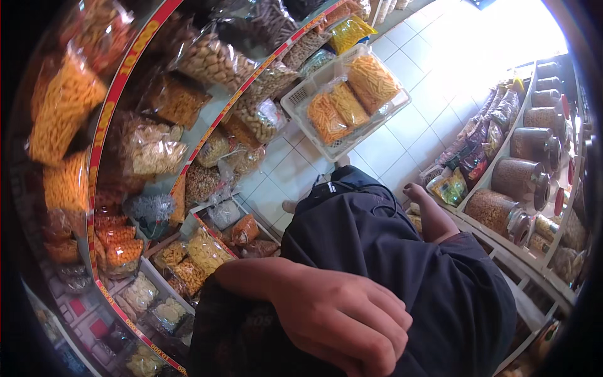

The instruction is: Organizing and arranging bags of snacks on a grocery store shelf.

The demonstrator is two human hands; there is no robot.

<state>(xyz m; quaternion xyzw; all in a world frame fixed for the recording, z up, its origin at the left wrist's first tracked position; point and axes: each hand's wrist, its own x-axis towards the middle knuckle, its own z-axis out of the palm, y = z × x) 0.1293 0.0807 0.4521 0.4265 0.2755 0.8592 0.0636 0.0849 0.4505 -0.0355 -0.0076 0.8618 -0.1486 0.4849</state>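
My left hand [348, 320] lies across the front of my dark clothing, its back to the camera and its fingers bent; the palm is hidden, and I cannot tell if it holds anything. My right hand [414, 192] is farther off at the right, small in view, beside the low shelf and a green-yellow packet [451, 187]. Its fingers are too small to read. Before me on the tiled floor stands a white plastic crate [325, 153] with several clear bags of orange and yellow snack sticks [373, 82].
Left, curved shelves with red-and-yellow price strips [98, 127] carry bagged snacks [158, 146]. Right, a white rack [506, 146] holds several clear jars [518, 176], with hanging packets [485, 122] alongside. White floor tiles [400, 141] run toward a bright opening.
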